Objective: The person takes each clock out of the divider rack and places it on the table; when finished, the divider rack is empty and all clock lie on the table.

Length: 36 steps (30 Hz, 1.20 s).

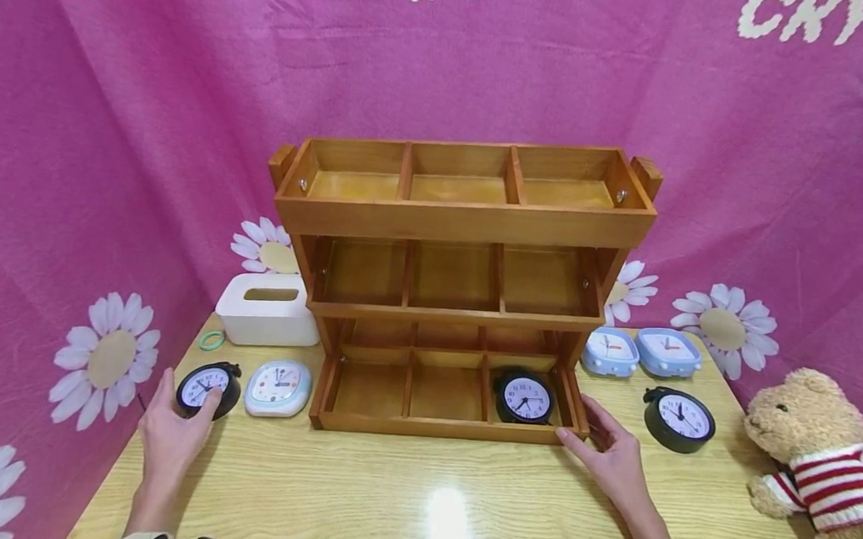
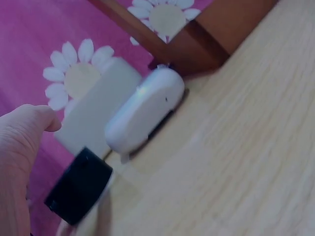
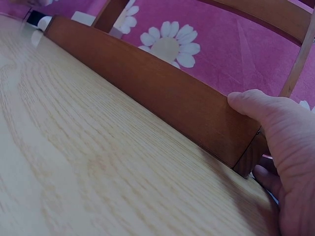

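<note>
At the table's left end, my left hand (image 1: 175,431) spans a round black alarm clock (image 1: 201,389), its thumb over the white face. The left wrist view shows a gap between one digit and the black clock (image 2: 78,187); the other fingers are mostly hidden. My right hand (image 1: 609,457) grips the lower right front corner of a three-tier wooden shelf rack (image 1: 465,222). In the right wrist view, the thumb lies on the front board (image 3: 162,88) and a finger bends round the side. Another black clock (image 1: 526,398) leans in the rack's bottom right compartment.
A white-and-blue clock (image 1: 278,388) lies between my left hand and the rack. Behind it are a white tissue box (image 1: 266,312) and a green ring (image 1: 211,340). Right of the rack are two blue clocks (image 1: 609,351), a black clock (image 1: 680,420) and a teddy bear (image 1: 822,481).
</note>
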Each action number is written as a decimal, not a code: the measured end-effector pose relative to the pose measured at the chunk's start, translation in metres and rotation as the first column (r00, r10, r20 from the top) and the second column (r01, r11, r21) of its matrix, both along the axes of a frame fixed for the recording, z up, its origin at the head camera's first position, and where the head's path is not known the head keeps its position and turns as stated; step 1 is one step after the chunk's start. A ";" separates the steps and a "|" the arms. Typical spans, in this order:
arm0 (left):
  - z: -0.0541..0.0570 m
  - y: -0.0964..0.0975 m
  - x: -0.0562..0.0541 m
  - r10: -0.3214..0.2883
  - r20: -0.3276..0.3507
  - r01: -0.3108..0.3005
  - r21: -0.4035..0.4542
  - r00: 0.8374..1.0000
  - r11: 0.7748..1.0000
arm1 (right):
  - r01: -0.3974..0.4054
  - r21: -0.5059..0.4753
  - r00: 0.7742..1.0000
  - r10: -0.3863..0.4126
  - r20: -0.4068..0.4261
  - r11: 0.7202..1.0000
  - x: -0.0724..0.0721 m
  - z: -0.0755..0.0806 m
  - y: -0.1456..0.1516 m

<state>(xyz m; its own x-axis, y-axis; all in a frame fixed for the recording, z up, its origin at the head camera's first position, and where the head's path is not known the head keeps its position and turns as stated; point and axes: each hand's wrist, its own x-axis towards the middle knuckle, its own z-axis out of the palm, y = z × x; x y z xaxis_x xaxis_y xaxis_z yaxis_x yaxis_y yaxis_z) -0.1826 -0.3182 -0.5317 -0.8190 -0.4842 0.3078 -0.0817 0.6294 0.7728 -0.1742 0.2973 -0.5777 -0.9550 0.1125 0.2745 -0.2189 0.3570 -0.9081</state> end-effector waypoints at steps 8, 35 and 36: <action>0.021 0.022 0.005 -0.046 -0.056 0.047 0.023 0.997 0.999 | 0.000 0.011 1.000 0.000 0.007 1.000 -0.001 -0.001 0.001; 0.015 0.113 -0.007 -0.273 -0.318 0.306 0.058 0.908 0.950 | -0.002 0.017 1.000 0.002 -0.008 1.000 -0.004 -0.005 0.004; 0.015 0.117 -0.007 -0.283 -0.319 0.318 0.062 0.904 0.946 | -0.002 0.017 1.000 0.002 -0.008 1.000 -0.004 -0.005 0.004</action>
<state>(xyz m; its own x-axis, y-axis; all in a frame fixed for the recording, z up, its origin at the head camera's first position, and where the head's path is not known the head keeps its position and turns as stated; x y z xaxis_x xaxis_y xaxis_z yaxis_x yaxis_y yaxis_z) -0.1897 -0.2010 -0.5169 -0.8073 -0.2747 0.5223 0.3463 0.4962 0.7962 -0.1778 0.3008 -0.5830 -0.9528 0.1058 0.2844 -0.2273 0.3720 -0.9000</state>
